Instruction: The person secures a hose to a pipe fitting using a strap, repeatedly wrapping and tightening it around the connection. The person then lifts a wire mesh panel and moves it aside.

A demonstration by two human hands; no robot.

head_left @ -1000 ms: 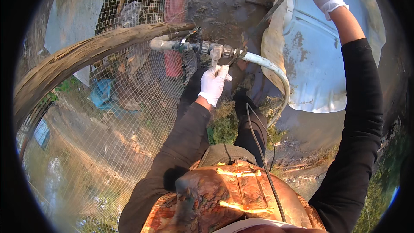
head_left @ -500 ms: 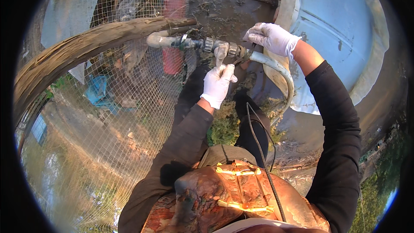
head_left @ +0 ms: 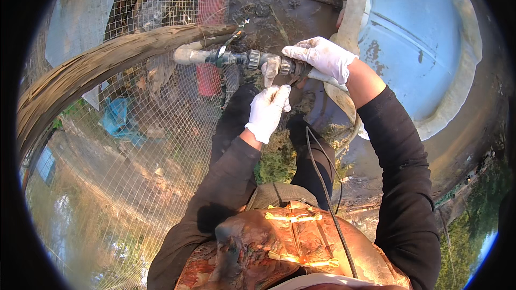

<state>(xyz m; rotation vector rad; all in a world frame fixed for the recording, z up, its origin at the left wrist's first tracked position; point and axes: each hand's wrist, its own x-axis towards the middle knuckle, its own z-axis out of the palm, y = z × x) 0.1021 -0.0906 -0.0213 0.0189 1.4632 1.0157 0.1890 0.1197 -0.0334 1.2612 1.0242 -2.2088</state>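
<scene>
Past the branch's [head_left: 121, 49] right end, the left hand [head_left: 265, 113] clenched below a pipe fitting [head_left: 270, 66]; the right hand [head_left: 325, 59] lay over the hose [head_left: 319, 76], grip unclear.

Here's your left forearm [head_left: 223, 174], slanting from near left toward the far middle, dark sleeve ending short of the bare left wrist [head_left: 251, 138]. Your white-gloved left hand [head_left: 267, 111] sits at centre, fingers curled in, thumb up by the forefinger. Over on the right, your right arm [head_left: 400, 145] bends inward, right wrist [head_left: 365, 82] bare. And your white-gloved right hand [head_left: 321, 59], farther out, points left, back upward, fingers together, their tips' grip unclear.
</scene>
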